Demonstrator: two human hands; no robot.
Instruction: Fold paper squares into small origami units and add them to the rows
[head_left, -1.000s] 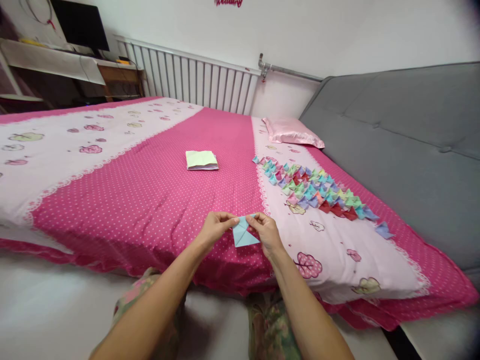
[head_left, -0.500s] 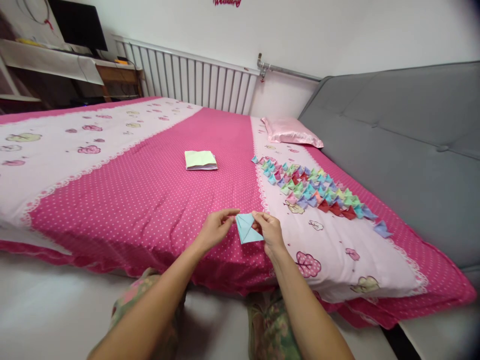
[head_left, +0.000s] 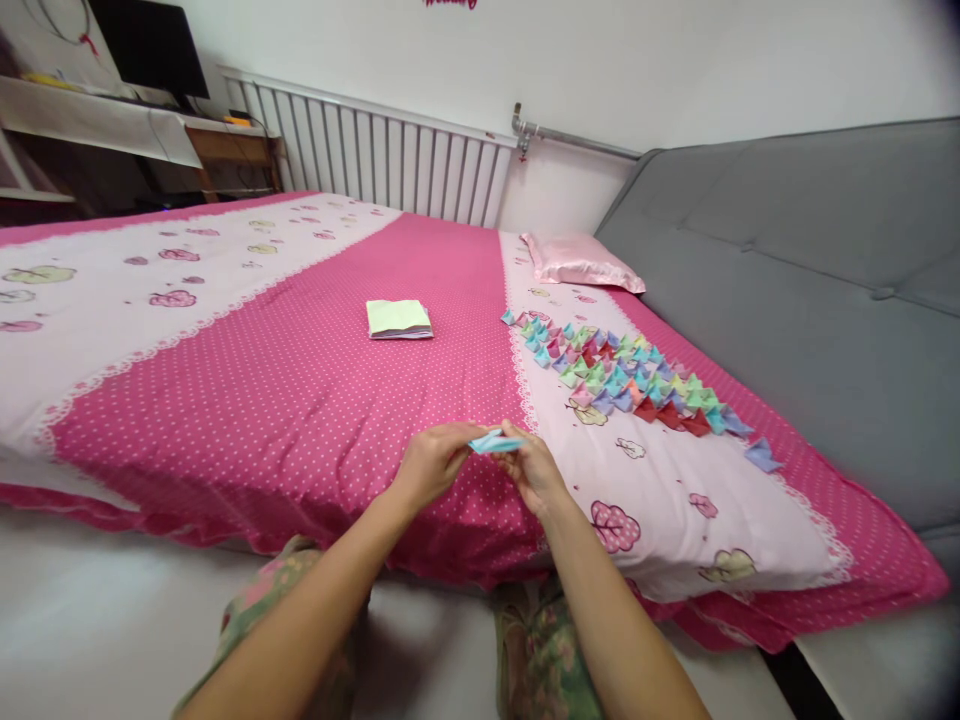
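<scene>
A small light-blue folded paper [head_left: 495, 442] is held between my two hands above the near edge of the bed, tilted nearly flat so that it shows as a thin shape. My left hand [head_left: 435, 458] pinches its left corner. On the other side, my right hand [head_left: 531, 465] grips the right end, fingers partly under the paper. Several rows of small folded paper pieces [head_left: 622, 375] in many colours lie on the bed to the right. A stack of square paper sheets [head_left: 399, 319], pale yellow on top, rests farther back on the pink cover.
The bed [head_left: 300, 400] has a pink dotted and white printed cover. A pink pillow [head_left: 581, 262] lies near the grey headboard [head_left: 795, 240] at right. Behind stands a white radiator [head_left: 375, 150]; a desk with a monitor [head_left: 150, 55] is at far left.
The blue paper has been tipped from facing me to almost edge-on. My left hand has closed on its left corner, and my right fingers have shifted beneath it.
</scene>
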